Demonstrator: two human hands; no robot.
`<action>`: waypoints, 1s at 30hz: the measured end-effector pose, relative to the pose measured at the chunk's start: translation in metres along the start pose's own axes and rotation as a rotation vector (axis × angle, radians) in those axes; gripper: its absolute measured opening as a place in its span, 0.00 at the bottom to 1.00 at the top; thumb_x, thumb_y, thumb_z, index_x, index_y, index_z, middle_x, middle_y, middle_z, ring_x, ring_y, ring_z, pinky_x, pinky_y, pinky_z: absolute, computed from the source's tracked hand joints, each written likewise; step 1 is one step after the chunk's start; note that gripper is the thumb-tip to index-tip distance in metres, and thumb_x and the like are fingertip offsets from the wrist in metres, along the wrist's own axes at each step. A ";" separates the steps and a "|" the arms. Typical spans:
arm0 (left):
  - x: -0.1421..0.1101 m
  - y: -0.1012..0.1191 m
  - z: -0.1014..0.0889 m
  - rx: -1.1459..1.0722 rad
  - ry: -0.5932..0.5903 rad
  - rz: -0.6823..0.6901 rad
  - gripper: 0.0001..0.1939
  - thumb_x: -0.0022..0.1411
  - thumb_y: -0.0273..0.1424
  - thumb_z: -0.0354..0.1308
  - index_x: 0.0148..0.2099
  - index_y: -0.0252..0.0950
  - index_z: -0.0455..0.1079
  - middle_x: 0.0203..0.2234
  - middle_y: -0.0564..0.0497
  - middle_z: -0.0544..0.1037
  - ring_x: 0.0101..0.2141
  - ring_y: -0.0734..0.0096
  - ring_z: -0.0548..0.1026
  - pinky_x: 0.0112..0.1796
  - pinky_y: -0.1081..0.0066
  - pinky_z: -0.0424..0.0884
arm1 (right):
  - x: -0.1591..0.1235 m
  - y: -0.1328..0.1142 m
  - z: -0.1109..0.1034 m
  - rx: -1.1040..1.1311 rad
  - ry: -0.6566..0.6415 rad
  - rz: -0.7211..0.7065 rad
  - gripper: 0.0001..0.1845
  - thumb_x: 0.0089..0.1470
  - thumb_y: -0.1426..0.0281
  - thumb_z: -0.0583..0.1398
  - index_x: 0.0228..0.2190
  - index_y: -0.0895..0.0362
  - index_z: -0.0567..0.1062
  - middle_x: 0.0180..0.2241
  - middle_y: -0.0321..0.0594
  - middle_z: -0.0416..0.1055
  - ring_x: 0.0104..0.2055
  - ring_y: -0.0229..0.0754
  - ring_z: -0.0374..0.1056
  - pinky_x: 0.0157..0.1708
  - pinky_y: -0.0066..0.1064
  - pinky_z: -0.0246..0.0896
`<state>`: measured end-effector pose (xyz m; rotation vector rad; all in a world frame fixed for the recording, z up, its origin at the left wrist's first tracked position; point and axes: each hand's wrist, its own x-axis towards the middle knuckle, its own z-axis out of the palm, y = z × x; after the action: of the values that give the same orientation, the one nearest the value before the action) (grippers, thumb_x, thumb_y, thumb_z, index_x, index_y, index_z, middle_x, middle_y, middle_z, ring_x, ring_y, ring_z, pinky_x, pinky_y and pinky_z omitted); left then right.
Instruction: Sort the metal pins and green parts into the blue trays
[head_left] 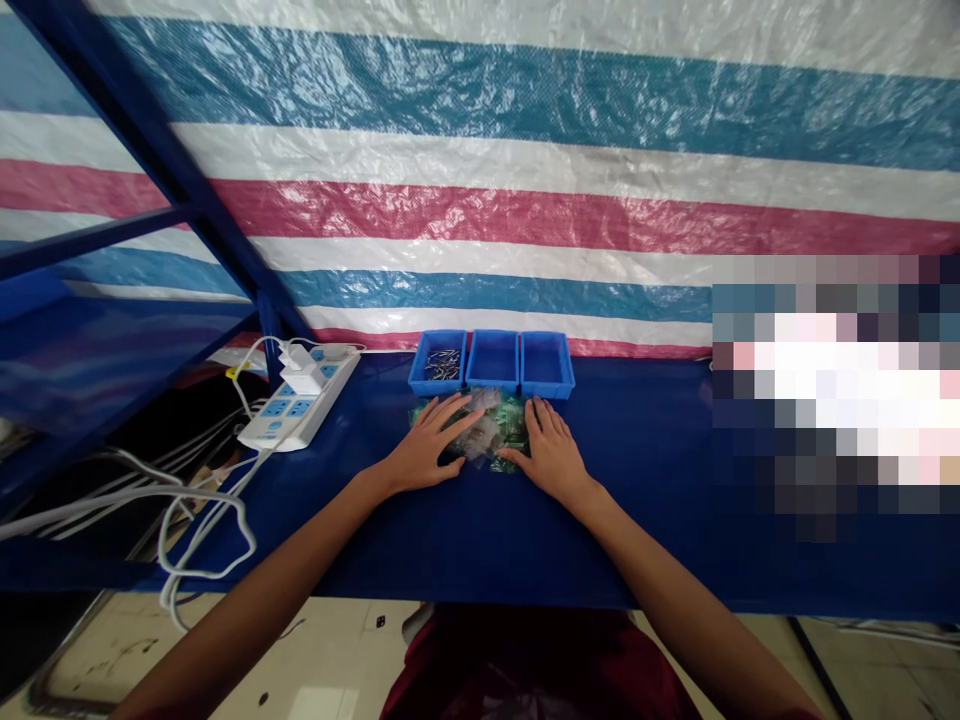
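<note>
A heap of crinkled clear and greenish plastic bags [484, 432] lies on the blue table in front of me. My left hand [427, 445] rests on the heap's left side, fingers spread. On its right edge lies my right hand [553, 450], palm down with the fingers stretched out and the thumb pointing inward. What the bags contain is too unclear to tell. Right behind the heap stand three blue bins in a row: the left bin [412, 386] holds small metal pieces [444, 364], while nothing shows inside the middle bin [493, 360] and the right bin [546, 362].
A white power strip [300, 400] with a plugged-in adapter [301, 370] sits at the table's left, its white cables [244, 530] looping over the edge. A blue metal frame [187, 190] rises at left. Striped sheeting [525, 220] hangs behind. A blurred patch covers the right side.
</note>
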<state>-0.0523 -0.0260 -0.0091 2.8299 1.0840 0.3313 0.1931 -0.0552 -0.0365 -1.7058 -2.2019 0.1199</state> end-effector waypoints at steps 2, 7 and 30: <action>-0.001 0.001 -0.002 -0.011 -0.009 0.009 0.35 0.64 0.35 0.50 0.70 0.43 0.45 0.68 0.45 0.48 0.66 0.49 0.46 0.63 0.47 0.42 | 0.000 0.000 -0.001 0.013 0.007 -0.002 0.48 0.58 0.42 0.45 0.63 0.68 0.55 0.64 0.60 0.51 0.67 0.59 0.46 0.62 0.51 0.46; 0.000 0.000 -0.005 -0.001 0.130 -0.007 0.27 0.68 0.36 0.44 0.67 0.41 0.54 0.65 0.44 0.56 0.65 0.53 0.53 0.63 0.50 0.46 | 0.000 0.003 -0.011 0.053 0.017 -0.002 0.37 0.63 0.53 0.45 0.62 0.67 0.58 0.65 0.58 0.51 0.67 0.57 0.46 0.63 0.49 0.46; 0.032 -0.051 -0.019 0.362 0.280 -0.272 0.12 0.63 0.25 0.48 0.39 0.38 0.73 0.32 0.46 0.78 0.37 0.58 0.74 0.48 0.55 0.59 | 0.005 0.016 -0.015 0.149 0.002 -0.137 0.40 0.59 0.51 0.53 0.64 0.61 0.54 0.67 0.53 0.46 0.70 0.55 0.37 0.65 0.52 0.41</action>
<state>-0.0665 0.0337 0.0066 2.9375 1.7239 0.5709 0.2113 -0.0486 -0.0261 -1.4711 -2.2403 0.2413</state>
